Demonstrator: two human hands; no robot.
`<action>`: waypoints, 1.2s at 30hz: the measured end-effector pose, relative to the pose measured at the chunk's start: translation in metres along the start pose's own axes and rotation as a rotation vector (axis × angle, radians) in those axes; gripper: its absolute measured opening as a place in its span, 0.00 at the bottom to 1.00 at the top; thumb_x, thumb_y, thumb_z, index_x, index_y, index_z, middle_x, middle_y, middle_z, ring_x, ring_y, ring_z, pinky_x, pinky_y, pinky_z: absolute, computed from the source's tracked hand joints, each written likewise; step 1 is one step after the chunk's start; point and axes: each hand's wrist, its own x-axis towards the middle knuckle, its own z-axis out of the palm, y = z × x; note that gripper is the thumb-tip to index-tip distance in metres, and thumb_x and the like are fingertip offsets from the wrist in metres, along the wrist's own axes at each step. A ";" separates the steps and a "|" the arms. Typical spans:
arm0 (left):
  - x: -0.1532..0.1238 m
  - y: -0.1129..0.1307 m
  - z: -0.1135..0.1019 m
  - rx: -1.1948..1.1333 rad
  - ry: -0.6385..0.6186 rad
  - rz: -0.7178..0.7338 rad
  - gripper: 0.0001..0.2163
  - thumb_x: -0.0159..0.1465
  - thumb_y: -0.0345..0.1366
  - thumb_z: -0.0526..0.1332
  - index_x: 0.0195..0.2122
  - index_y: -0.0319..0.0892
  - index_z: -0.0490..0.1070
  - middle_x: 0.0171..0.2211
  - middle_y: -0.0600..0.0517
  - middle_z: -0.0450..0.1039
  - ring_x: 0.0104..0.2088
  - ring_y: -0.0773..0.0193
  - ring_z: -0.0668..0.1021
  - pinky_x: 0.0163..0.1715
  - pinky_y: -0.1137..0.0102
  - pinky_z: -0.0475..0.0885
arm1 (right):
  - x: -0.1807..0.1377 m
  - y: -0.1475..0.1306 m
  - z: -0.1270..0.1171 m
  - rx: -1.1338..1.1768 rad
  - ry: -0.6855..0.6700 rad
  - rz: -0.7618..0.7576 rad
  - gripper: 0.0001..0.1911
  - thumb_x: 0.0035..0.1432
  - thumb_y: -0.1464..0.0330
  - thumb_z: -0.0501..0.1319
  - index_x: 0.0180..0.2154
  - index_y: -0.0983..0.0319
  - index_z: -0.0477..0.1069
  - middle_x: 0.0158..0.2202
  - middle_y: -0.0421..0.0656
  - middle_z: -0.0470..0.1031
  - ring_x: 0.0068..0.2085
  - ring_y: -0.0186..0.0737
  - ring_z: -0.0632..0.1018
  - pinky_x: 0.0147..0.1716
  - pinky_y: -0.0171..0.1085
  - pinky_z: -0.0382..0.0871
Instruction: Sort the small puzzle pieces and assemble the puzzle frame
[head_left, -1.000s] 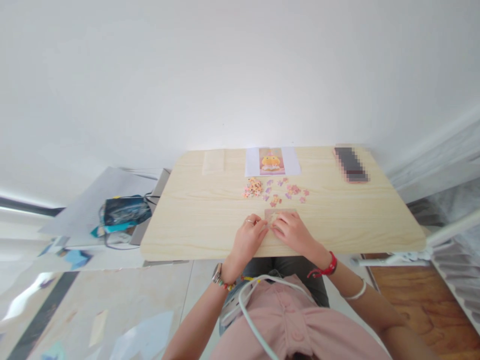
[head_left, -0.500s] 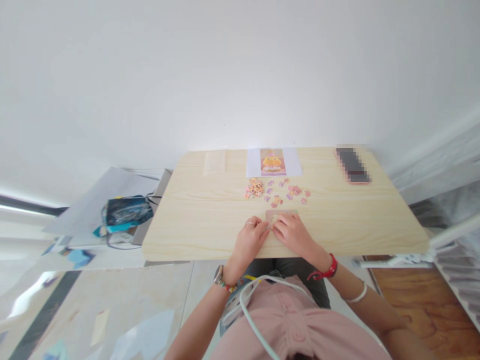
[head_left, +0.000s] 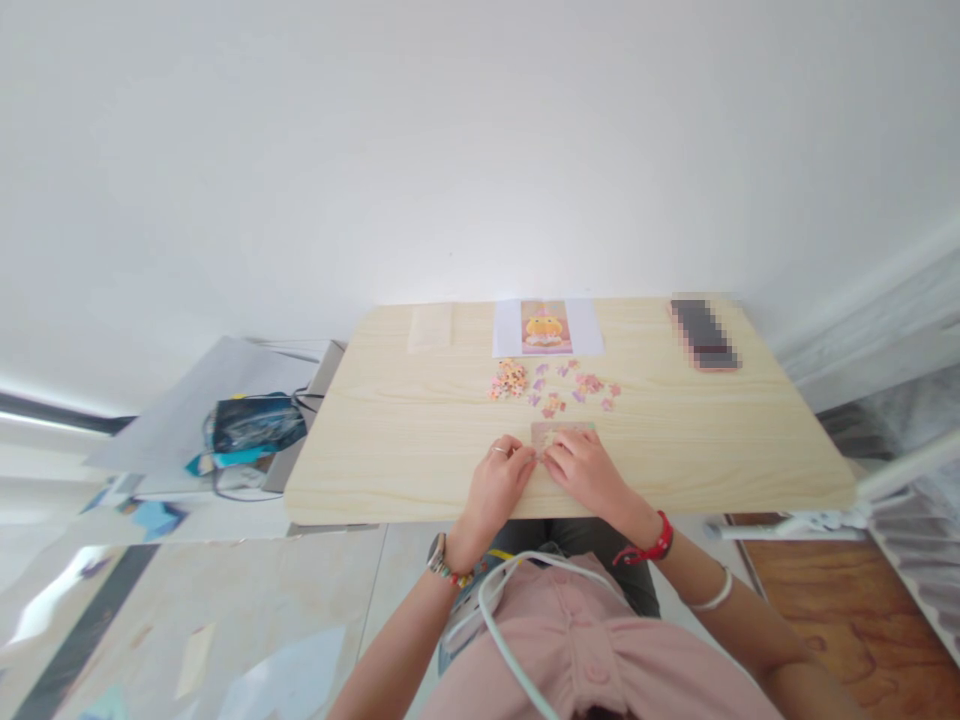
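A flat pinkish jigsaw board (head_left: pixel 541 431) lies near the front edge of the table, its lower part covered by my hands. My left hand (head_left: pixel 501 474) is at its left lower corner, thumb and forefinger pinched on a tiny pale bit that looks like a jigsaw piece. My right hand (head_left: pixel 586 468) lies over the board with fingers curled, their tips almost meeting the left ones; what they grip is hidden. Just beyond is a heaped pile of jigsaw pieces (head_left: pixel 510 379). Several loose pink and purple jigsaw pieces (head_left: pixel 589 383) are spread to its right.
A printed sheet with a yellow cartoon figure (head_left: pixel 545 328) lies at the back of the wooden table (head_left: pixel 697 440). To its left is a clear plastic sleeve (head_left: pixel 431 327); a phone (head_left: pixel 705 334) lies back right. A white cable (head_left: pixel 487 610) crosses my lap.
My hands stay at the board with only slight finger movement; the left and right fingertips are a little closer together. The pile and loose pieces have not moved.
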 end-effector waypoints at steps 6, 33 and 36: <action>-0.001 0.001 0.002 0.006 0.028 0.012 0.08 0.62 0.33 0.51 0.35 0.44 0.69 0.33 0.51 0.65 0.34 0.67 0.70 0.34 0.72 0.68 | -0.001 -0.001 0.002 0.013 0.045 -0.010 0.10 0.59 0.72 0.52 0.29 0.62 0.70 0.29 0.43 0.68 0.36 0.38 0.68 0.37 0.39 0.54; -0.004 0.002 0.006 0.080 0.082 0.069 0.08 0.63 0.34 0.51 0.34 0.43 0.69 0.32 0.50 0.66 0.34 0.66 0.70 0.33 0.72 0.68 | -0.003 0.001 -0.001 0.051 0.083 0.033 0.09 0.58 0.72 0.53 0.30 0.61 0.71 0.29 0.43 0.69 0.35 0.37 0.69 0.37 0.39 0.56; -0.001 0.001 0.003 0.005 0.072 0.042 0.09 0.63 0.35 0.49 0.34 0.43 0.69 0.33 0.50 0.67 0.34 0.66 0.70 0.34 0.72 0.69 | -0.001 0.029 -0.013 0.085 0.138 0.124 0.09 0.57 0.72 0.53 0.31 0.61 0.72 0.31 0.43 0.71 0.36 0.37 0.71 0.38 0.39 0.58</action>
